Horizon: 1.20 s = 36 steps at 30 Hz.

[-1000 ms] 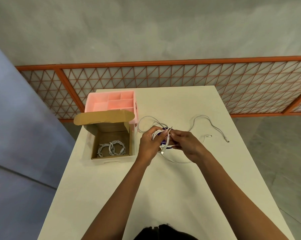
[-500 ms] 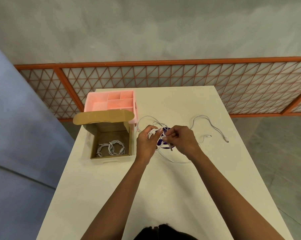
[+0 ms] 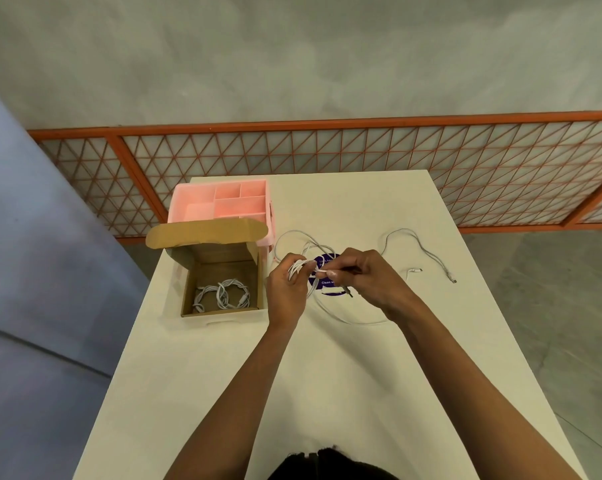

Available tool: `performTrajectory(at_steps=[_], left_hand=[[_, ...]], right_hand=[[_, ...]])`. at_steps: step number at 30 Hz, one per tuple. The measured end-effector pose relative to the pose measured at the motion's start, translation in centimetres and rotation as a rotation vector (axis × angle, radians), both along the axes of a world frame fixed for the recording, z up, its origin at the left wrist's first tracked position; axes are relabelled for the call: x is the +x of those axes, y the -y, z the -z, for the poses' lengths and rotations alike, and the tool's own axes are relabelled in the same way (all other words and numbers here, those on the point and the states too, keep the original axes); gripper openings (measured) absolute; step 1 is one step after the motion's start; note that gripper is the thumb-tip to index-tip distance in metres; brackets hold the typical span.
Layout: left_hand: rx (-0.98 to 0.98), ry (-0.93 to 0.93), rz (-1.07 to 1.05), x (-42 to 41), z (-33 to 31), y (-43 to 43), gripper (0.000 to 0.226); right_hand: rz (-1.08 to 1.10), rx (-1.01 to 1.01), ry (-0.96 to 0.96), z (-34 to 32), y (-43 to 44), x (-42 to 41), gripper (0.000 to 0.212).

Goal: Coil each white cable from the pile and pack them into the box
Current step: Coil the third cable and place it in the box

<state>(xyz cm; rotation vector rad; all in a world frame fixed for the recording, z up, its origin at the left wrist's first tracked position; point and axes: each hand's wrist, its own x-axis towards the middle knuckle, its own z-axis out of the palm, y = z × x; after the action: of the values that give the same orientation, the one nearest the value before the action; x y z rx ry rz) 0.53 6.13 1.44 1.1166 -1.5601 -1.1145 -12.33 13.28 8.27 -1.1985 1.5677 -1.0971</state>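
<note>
White cable (image 3: 298,268) right of the box (image 3: 223,252) is almost coiled: left hand (image 3: 285,289) grip holds the loops, right hand (image 3: 372,278) grip has brought the pinched tail closer.

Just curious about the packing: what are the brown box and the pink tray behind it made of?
The brown box looks like matte cardboard: raw tan surface, folded flap. The pink tray seems moulded plastic: smooth, even colour, thin dividers.

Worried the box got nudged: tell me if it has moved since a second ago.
No. The box sits where it was, close in front of the pink tray.
</note>
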Motion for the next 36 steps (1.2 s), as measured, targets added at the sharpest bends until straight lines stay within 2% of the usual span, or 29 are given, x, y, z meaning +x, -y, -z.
performTrajectory(at_steps=[4,10,13,19,23,27,31,36], left_hand=[[0.022,-0.014,-0.025,-0.1,-0.5,-0.2,0.013],[0.243,-0.09,0.118,-0.3,-1.9,-0.6,0.024],[0.314,-0.184,0.239,0.3,-2.4,-0.4,0.03],[0.295,-0.059,0.565,1.7,-2.2,0.4,0.022],[0.301,0.003,0.648,1.9,-2.6,0.6,0.02],[0.428,-0.068,0.564,1.1,-2.8,0.4,0.025],[0.269,0.002,0.457,0.0,-3.0,-0.1,0.012],[0.243,-0.112,0.396,-0.5,-3.7,-0.3,0.015]], right_hand=[[0.077,-0.011,0.117,0.0,-0.3,-1.0,0.014],[0.274,0.044,0.357,0.1,-0.3,-2.1,0.016],[0.319,0.092,0.344,0.2,-0.3,-2.9,0.018],[0.355,0.094,0.372,-0.1,0.1,-3.4,0.014],[0.35,0.09,0.358,-0.1,0.2,-3.7,0.015],[0.337,0.083,0.327,-0.2,0.3,-3.9,0.016],[0.315,0.061,0.322,-0.2,0.5,-4.0,0.015],[0.322,0.039,0.38,0.3,0.6,-4.6,0.016]])
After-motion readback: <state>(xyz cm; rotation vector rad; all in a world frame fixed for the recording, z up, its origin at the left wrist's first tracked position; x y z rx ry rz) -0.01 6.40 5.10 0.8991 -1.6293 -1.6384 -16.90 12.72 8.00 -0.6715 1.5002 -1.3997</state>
